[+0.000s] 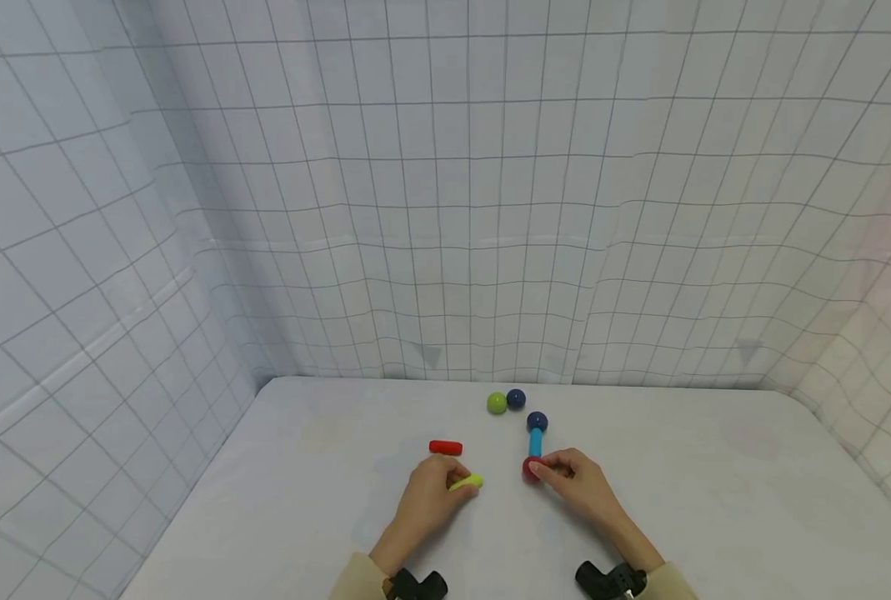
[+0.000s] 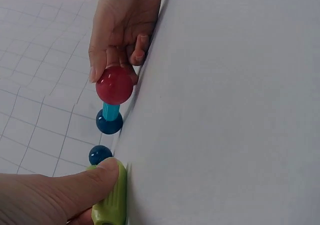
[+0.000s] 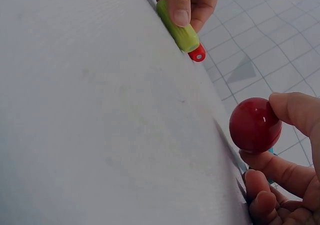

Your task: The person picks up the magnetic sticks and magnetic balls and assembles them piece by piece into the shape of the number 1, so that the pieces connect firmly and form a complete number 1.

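Observation:
My left hand (image 1: 432, 493) pinches a short yellow-green ribbed rod (image 2: 116, 197) between thumb and fingers, close over the table. To its right, my right hand (image 1: 576, 483) holds a red ball (image 3: 255, 125) between thumb and fingertips. A light blue rod (image 1: 536, 442) runs from the red ball to a dark blue ball (image 1: 538, 421), the three in one line pointing away from me. In the right wrist view the red ball and fingers hide most of that line. Just beyond my left hand lies a red rod (image 1: 446, 447).
Farther back on the white table (image 1: 678, 467), a green ball (image 1: 497, 403) and a second dark blue ball (image 1: 516, 399) sit side by side. White cloth with a grid pattern (image 1: 460, 208) hangs behind the table and along its sides.

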The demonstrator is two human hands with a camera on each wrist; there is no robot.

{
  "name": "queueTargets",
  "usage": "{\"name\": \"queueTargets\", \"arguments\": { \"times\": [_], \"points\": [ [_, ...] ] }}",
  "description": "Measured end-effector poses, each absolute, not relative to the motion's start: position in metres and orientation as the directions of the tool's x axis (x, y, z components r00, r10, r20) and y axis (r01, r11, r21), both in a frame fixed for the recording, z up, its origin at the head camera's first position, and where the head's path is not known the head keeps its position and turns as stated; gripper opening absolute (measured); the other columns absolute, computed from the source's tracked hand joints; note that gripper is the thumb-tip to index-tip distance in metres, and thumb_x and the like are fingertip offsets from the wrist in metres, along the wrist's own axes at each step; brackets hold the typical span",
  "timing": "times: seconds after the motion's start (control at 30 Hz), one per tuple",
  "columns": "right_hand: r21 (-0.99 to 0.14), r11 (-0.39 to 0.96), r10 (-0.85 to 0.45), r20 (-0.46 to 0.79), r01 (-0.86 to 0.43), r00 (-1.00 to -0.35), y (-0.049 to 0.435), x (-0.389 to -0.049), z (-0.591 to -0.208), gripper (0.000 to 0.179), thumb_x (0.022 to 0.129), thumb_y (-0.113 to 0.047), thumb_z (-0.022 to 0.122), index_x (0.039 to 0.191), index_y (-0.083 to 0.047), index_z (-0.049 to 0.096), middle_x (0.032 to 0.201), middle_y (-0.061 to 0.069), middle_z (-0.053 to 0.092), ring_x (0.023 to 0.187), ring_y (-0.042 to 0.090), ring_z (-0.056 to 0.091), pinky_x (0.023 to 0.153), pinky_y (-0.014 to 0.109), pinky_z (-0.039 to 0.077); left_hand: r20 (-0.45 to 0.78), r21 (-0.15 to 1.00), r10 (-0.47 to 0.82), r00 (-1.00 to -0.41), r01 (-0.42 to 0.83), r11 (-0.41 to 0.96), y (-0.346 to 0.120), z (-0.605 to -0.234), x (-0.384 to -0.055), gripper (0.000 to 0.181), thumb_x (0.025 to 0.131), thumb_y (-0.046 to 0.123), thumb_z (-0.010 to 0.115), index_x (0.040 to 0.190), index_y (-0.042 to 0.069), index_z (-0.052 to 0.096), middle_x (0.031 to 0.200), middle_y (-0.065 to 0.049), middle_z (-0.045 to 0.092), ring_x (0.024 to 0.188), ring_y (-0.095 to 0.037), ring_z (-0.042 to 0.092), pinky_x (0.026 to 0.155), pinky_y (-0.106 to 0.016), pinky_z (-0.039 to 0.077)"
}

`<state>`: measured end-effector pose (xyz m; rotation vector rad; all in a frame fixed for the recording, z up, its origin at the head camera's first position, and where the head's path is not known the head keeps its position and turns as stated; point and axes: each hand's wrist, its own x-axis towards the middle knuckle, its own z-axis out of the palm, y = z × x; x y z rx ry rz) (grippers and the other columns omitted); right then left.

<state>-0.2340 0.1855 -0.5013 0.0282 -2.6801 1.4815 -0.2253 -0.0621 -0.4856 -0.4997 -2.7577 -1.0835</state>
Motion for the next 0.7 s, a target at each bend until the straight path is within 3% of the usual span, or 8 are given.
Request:
{"name": "queueTargets", "arguments": {
  "times": [0.7],
  "points": [
    [-0.862, 0.507, 0.047, 0.021, 0.005, -0.999, 0.187, -0.237, -0.498, 0.024, 0.083, -0.031, 0.073, 0.09, -0.008, 0.07, 0.065, -0.003, 0.058, 0.059, 0.013, 0.05, 0.049, 0.023, 0.036, 0.117, 0.689, 0.246, -0.962, 0.257, 0.677, -0.024, -0.484, -0.214, 0.023, 0.072, 0.028, 0.083, 0.08, 0.012, 0.069, 0.064, 0.012, 0.052, 0.064, -0.006, 0.046, 0.067, -0.03, 0.038]
  ]
}}
